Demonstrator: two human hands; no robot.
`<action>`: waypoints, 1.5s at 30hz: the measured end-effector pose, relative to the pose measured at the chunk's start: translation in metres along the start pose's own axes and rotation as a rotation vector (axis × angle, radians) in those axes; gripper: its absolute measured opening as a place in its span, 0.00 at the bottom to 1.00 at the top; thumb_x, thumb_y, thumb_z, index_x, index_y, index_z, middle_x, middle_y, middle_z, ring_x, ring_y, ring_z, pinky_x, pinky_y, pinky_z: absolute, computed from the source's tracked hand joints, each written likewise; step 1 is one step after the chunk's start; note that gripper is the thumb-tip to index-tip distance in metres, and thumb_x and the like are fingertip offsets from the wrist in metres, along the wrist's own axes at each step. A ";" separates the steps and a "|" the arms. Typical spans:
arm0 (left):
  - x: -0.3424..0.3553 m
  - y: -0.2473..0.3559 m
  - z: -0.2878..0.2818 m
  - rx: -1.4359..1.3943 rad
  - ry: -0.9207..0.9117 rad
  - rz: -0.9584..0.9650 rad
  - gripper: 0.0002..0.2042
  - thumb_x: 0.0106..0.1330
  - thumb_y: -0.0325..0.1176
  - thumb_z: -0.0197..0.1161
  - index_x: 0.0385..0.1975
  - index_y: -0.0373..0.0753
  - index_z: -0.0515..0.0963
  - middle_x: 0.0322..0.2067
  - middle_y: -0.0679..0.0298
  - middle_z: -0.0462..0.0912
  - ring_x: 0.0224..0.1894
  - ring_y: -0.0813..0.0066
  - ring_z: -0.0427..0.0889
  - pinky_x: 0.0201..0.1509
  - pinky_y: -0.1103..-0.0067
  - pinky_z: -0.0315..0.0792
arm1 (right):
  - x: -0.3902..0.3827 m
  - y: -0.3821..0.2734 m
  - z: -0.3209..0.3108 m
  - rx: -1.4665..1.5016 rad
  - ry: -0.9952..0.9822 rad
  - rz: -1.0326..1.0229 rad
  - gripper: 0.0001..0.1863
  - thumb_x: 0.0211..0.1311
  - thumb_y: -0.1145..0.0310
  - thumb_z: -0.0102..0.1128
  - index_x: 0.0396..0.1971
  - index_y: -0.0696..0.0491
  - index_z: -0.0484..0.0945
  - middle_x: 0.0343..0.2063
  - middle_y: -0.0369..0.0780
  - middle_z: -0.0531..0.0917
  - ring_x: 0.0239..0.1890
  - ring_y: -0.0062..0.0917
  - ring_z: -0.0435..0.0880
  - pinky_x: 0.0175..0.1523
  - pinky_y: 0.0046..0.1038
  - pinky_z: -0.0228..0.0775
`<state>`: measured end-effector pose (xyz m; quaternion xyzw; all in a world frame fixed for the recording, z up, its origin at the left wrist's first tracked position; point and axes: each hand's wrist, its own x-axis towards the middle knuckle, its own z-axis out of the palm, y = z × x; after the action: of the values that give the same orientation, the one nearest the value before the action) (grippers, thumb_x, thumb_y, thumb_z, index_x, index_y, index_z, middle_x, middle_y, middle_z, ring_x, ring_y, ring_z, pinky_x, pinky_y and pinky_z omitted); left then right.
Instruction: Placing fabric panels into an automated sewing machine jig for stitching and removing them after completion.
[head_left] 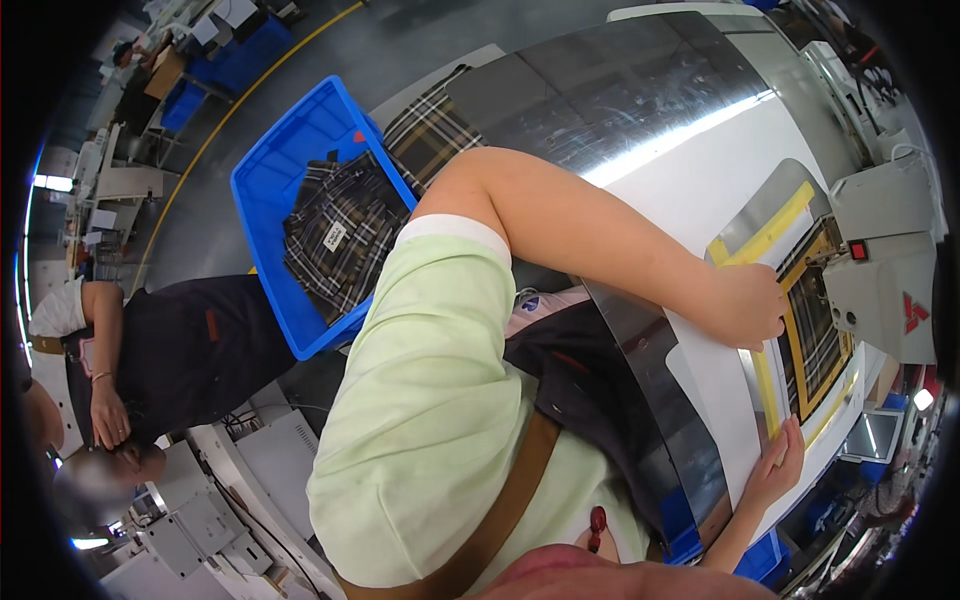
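Observation:
At the right, plaid fabric (815, 335) lies within a yellow-edged template (767, 385), beside the head of a sewing machine (885, 262). My left hand (745, 305) is curled closed over the template's near edge, at the fabric's side; its fingertips and whatever they grip are hidden. Lower along the same edge is my right hand (776, 468), its fingers pinching the yellow border. A narrow yellow inner frame (795, 345) borders the fabric close to the machine head.
A blue bin (275, 215) of folded plaid garments (340, 235) stands left of my arm. More plaid cloth (430, 130) hangs beside it against the dark metal table (600, 85). Another person in a dark apron (200, 335) is at the left. A small screen (872, 435) stands beyond the template.

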<state>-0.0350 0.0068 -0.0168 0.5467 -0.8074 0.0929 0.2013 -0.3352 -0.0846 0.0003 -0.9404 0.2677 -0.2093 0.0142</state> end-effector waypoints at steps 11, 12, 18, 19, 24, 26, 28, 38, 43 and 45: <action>-0.016 -0.020 -0.011 -0.185 0.054 -0.023 0.09 0.58 0.37 0.61 0.33 0.38 0.77 0.44 0.62 0.80 0.48 0.64 0.77 0.49 0.70 0.72 | -0.036 -0.004 -0.054 -0.039 0.251 0.251 0.11 0.65 0.73 0.51 0.42 0.58 0.79 0.42 0.44 0.82 0.47 0.34 0.80 0.54 0.28 0.68; -0.016 -0.020 -0.020 -0.184 0.040 -0.048 0.09 0.57 0.35 0.62 0.33 0.38 0.77 0.45 0.61 0.80 0.47 0.62 0.77 0.50 0.69 0.72 | -0.045 -0.004 -0.059 -0.100 0.274 0.307 0.10 0.64 0.73 0.51 0.41 0.57 0.80 0.41 0.43 0.82 0.46 0.33 0.80 0.53 0.28 0.69; 0.004 -0.006 -0.012 -0.211 0.024 0.028 0.09 0.60 0.31 0.60 0.39 0.37 0.78 0.49 0.59 0.78 0.52 0.59 0.75 0.57 0.69 0.68 | -0.210 0.050 -0.114 -0.258 0.610 0.839 0.11 0.64 0.69 0.53 0.40 0.57 0.81 0.36 0.40 0.85 0.40 0.25 0.84 0.46 0.22 0.72; 0.003 -0.004 -0.012 -0.188 -0.001 0.010 0.09 0.62 0.31 0.58 0.39 0.37 0.78 0.50 0.58 0.78 0.53 0.59 0.75 0.58 0.70 0.67 | -0.246 0.057 -0.122 -0.225 0.738 0.925 0.11 0.65 0.68 0.53 0.40 0.58 0.81 0.35 0.40 0.85 0.38 0.23 0.84 0.45 0.21 0.72; -0.006 0.001 -0.023 -0.256 -0.081 -0.004 0.10 0.65 0.29 0.53 0.43 0.35 0.77 0.50 0.57 0.77 0.54 0.59 0.74 0.59 0.71 0.66 | -0.390 0.051 -0.161 -0.343 1.169 1.281 0.13 0.64 0.68 0.52 0.40 0.59 0.80 0.34 0.42 0.85 0.34 0.20 0.84 0.41 0.19 0.72; -0.007 0.004 -0.022 -0.269 -0.100 -0.005 0.10 0.66 0.29 0.52 0.43 0.35 0.77 0.50 0.57 0.77 0.54 0.59 0.74 0.60 0.71 0.66 | -0.467 0.044 -0.154 -0.274 1.275 1.428 0.13 0.63 0.67 0.52 0.39 0.61 0.80 0.33 0.42 0.85 0.32 0.21 0.84 0.38 0.20 0.73; -0.007 0.004 -0.022 -0.270 -0.111 -0.040 0.11 0.67 0.30 0.50 0.44 0.34 0.76 0.50 0.57 0.77 0.54 0.59 0.74 0.59 0.71 0.66 | -0.514 0.024 -0.138 -0.161 1.210 1.721 0.13 0.62 0.68 0.53 0.38 0.61 0.80 0.32 0.43 0.85 0.31 0.22 0.84 0.38 0.21 0.74; -0.006 -0.002 -0.023 -0.237 -0.122 -0.117 0.11 0.69 0.31 0.49 0.44 0.34 0.76 0.50 0.58 0.77 0.54 0.61 0.74 0.59 0.71 0.67 | -0.554 0.011 -0.061 0.021 1.171 1.901 0.12 0.59 0.68 0.55 0.34 0.59 0.82 0.26 0.41 0.85 0.25 0.21 0.84 0.33 0.20 0.74; -0.008 -0.004 -0.020 -0.243 -0.087 -0.060 0.12 0.70 0.32 0.48 0.44 0.33 0.76 0.49 0.57 0.78 0.53 0.61 0.75 0.60 0.72 0.65 | -0.495 0.024 -0.083 -0.079 1.350 1.666 0.12 0.63 0.72 0.50 0.41 0.60 0.79 0.32 0.42 0.85 0.30 0.20 0.83 0.39 0.19 0.74; -0.008 -0.004 -0.020 -0.238 -0.085 -0.053 0.12 0.70 0.33 0.48 0.43 0.33 0.76 0.49 0.57 0.78 0.53 0.61 0.75 0.60 0.72 0.65 | -0.466 0.029 -0.099 -0.246 1.292 1.472 0.12 0.60 0.70 0.54 0.41 0.58 0.80 0.31 0.41 0.85 0.28 0.20 0.83 0.37 0.20 0.74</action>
<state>-0.0245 0.0192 -0.0026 0.5437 -0.8057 -0.0324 0.2328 -0.7473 0.1360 -0.0936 -0.2391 0.7622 -0.5921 -0.1061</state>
